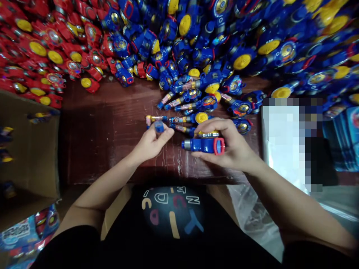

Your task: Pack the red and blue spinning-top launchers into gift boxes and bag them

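My left hand (150, 145) pinches a small tube with a blue cap (159, 127), held upright between thumb and fingers. Its lower part is hidden by the hand. Wrapped around a blue plastic toy (203, 145) is my right hand (235, 149). This toy has a grey collar and blue nozzle pointing left, a red loop at the right end and a yellow disc (209, 133) on its far side. The tube and the toy's nozzle are apart. Just beyond both hands lie several blue toys with filled clear tubes (179, 119) on them, pointing left.
A heap of red toys (36, 48) covers the back left, and blue toys (182, 33) pile up at the back and right. An open cardboard box (33, 149) with some pieces inside stands at left. Clear plastic film (249, 213) hangs near the brown table's (98, 149) front right.
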A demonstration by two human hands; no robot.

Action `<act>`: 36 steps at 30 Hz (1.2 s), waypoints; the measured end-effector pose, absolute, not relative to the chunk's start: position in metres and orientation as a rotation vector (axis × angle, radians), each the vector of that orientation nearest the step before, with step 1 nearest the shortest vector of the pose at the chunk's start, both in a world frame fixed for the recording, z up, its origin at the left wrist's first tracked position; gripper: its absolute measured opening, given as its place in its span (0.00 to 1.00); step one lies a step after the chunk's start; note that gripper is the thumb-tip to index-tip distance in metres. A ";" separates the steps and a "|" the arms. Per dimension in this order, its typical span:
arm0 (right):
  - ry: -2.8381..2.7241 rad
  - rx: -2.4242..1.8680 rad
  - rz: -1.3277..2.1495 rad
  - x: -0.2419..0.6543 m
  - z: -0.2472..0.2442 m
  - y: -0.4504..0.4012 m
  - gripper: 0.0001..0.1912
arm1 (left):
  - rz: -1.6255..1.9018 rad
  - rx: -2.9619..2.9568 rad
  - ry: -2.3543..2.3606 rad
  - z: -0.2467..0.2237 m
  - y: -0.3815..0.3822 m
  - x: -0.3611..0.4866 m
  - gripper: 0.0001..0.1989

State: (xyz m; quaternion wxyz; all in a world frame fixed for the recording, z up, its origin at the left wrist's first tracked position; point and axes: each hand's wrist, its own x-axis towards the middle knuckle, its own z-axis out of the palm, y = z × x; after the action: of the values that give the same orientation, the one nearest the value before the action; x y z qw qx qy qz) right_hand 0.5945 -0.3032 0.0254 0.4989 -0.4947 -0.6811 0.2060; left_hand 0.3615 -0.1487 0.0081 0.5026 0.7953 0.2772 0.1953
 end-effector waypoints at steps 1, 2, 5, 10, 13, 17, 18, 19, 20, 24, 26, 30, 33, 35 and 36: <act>-1.642 -1.186 0.521 0.590 0.022 -0.301 0.33 | 0.524 1.781 0.716 0.008 -0.151 0.362 0.30; -1.635 -1.186 0.530 0.585 0.019 -0.298 0.33 | 0.558 1.649 0.750 0.007 -0.153 0.363 0.33; -1.616 -1.183 0.490 0.575 0.009 -0.294 0.33 | 0.543 1.230 0.765 0.000 -0.160 0.364 0.35; -1.670 -1.229 0.365 0.571 0.005 -0.292 0.32 | 0.372 0.876 0.699 -0.004 -0.173 0.355 0.31; -1.720 -1.226 0.359 0.576 0.008 -0.294 0.30 | 0.301 0.871 0.680 -0.001 -0.173 0.346 0.28; -1.763 -1.231 0.320 0.579 0.008 -0.302 0.29 | 0.306 0.829 0.691 0.005 -0.177 0.346 0.27; -1.774 -1.239 0.300 0.577 0.009 -0.304 0.28 | 0.323 0.824 0.689 0.007 -0.180 0.349 0.27; -1.775 -1.247 0.280 0.575 0.010 -0.306 0.27 | 0.341 0.833 0.686 0.008 -0.183 0.352 0.28; -1.758 -1.253 0.266 0.573 0.012 -0.308 0.27 | 0.363 0.857 0.684 0.008 -0.187 0.354 0.28; -1.528 -1.360 0.370 0.562 0.028 -0.310 0.25 | 0.507 1.052 0.669 0.002 -0.196 0.360 0.28; -1.428 -1.450 0.563 0.561 0.036 -0.311 0.24 | 0.565 1.218 0.626 -0.001 -0.192 0.358 0.24; -1.472 -1.408 0.724 0.571 0.037 -0.313 0.23 | 0.413 1.743 0.456 0.014 -0.167 0.352 0.16; -1.642 -1.241 0.588 0.580 0.032 -0.315 0.24 | 0.121 2.021 0.256 0.038 -0.155 0.352 0.11; -1.760 -1.122 0.540 0.586 0.034 -0.319 0.23 | -0.074 1.970 0.165 0.051 -0.156 0.354 0.12; -1.824 -1.085 0.524 0.590 0.037 -0.322 0.21 | -0.169 1.860 0.154 0.055 -0.159 0.356 0.15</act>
State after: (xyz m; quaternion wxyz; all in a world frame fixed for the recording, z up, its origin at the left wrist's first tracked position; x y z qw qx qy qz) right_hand 0.5901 -0.3225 0.0365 0.4597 -0.4408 -0.7409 0.2130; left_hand 0.3562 -0.1593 0.0547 0.5924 0.7996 0.0662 -0.0729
